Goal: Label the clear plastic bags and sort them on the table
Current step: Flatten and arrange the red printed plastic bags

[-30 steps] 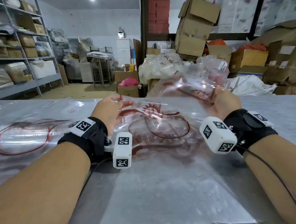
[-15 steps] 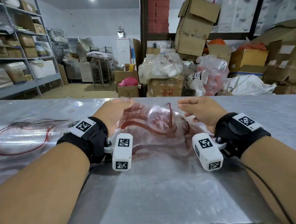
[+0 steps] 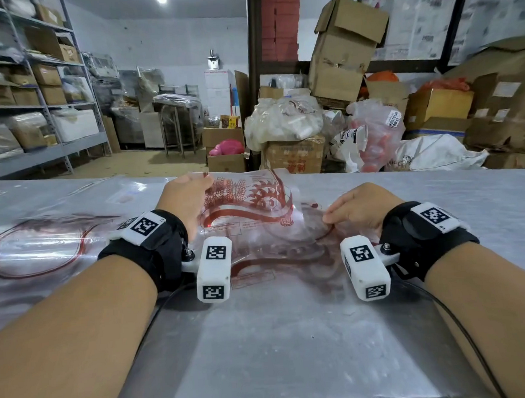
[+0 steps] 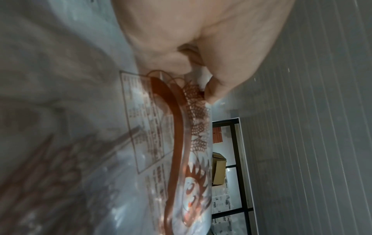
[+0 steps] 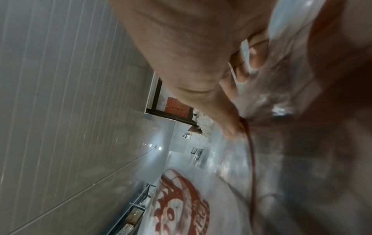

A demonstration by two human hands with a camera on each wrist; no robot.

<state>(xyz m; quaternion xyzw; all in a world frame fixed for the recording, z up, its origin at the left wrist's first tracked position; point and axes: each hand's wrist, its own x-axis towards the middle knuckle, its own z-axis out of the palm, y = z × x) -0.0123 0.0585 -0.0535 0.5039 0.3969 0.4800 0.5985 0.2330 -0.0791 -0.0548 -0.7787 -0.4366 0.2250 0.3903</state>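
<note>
A clear plastic bag (image 3: 249,205) with a red sun-and-wheat print stands half raised over a small pile of like bags (image 3: 277,253) in the middle of the steel table (image 3: 264,352). My left hand (image 3: 190,197) pinches the bag's upper left edge between thumb and fingers; the left wrist view shows that bag (image 4: 181,143) and my left hand (image 4: 201,82) up close. My right hand (image 3: 348,209) pinches clear film low on the right side, its fingers curled round it. In the right wrist view the bag's print (image 5: 181,206) shows past my right hand (image 5: 237,89).
A flat stack of clear printed bags (image 3: 39,246) covers the table's left part. Beyond the far edge stand cardboard boxes (image 3: 344,49), filled plastic sacks (image 3: 284,120) and metal shelving (image 3: 24,99).
Both hands came down from holding a bag high. The right hand let go, moved inward and took hold of film low on the pile; the left hand lifted the bag's left edge.
</note>
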